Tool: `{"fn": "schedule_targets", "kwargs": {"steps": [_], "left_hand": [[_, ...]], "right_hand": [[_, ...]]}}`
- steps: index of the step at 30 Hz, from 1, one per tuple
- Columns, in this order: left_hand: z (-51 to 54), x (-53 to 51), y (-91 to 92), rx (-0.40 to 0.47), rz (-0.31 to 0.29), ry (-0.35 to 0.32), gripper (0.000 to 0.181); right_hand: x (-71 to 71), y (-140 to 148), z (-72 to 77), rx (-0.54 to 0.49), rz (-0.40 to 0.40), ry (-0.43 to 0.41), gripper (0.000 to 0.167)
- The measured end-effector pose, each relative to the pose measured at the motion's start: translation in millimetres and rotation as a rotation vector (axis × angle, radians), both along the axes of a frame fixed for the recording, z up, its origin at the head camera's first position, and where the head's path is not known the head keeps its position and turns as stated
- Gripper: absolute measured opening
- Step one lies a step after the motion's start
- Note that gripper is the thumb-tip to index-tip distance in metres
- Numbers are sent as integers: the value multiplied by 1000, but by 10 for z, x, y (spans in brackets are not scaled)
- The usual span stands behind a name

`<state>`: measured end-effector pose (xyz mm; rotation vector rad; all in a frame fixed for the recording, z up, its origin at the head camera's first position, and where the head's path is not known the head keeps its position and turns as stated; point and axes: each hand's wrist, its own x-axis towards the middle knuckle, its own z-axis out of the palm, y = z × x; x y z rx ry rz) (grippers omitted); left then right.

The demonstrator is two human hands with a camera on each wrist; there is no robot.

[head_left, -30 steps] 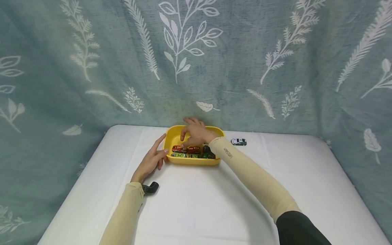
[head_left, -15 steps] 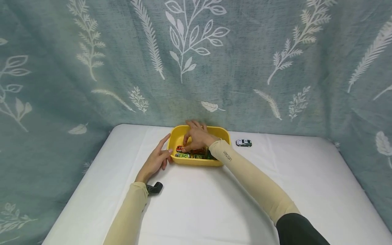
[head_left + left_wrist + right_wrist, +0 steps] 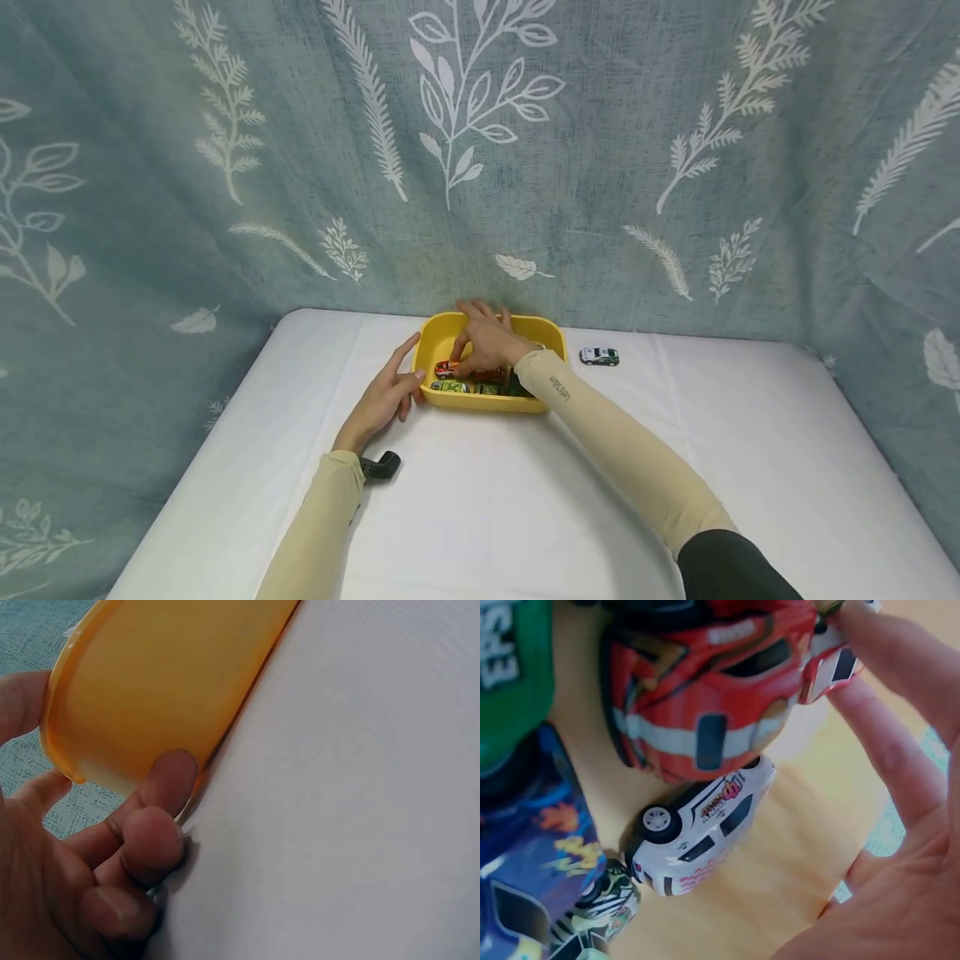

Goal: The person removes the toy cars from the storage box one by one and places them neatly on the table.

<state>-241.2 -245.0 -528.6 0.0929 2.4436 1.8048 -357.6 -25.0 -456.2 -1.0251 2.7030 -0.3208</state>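
Observation:
A yellow plastic bin (image 3: 480,402) stands near the table's back edge with several toy cars inside. My left hand (image 3: 384,398) holds its left side, thumb at the rim and fingers against the outer wall; the left wrist view shows the fingertips (image 3: 172,780) by its base. Inside the bin, my right hand (image 3: 487,343) pinches a small red toy car (image 3: 444,369) between thumb and finger. That car (image 3: 832,675) is partly hidden in the right wrist view. Beside it lie a larger red car (image 3: 697,697), a white car (image 3: 705,825) and a blue car (image 3: 532,832).
A white and green toy car (image 3: 599,357) sits on the white tablecloth (image 3: 495,508), right of the bin. Green toy cars (image 3: 450,387) lie along the bin's front wall. A blue-green curtain (image 3: 420,242) with leaf prints hangs directly behind the table.
My right hand has lowered into the bin and its thumb and finger have closed on the red toy car. The left hand stays at the bin's side. The head view has shifted slightly.

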Motion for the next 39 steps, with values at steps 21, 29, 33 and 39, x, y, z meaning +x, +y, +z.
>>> {"fn": "schedule_targets", "kwargs": {"steps": [21, 29, 33, 39], "left_hand": [[-96, 46, 50, -3, -4, -13, 65], [-43, 29, 26, -14, 8, -1, 65], [-20, 15, 19, -16, 1, -6, 65], [11, -5, 23, -19, -1, 1, 65]], "right_hand": [[189, 456, 496, -84, 26, 36, 22], [276, 786, 720, -64, -4, 41, 25], [296, 964, 797, -57, -29, 46, 24], [286, 1264, 883, -36, -79, 83, 21]]}}
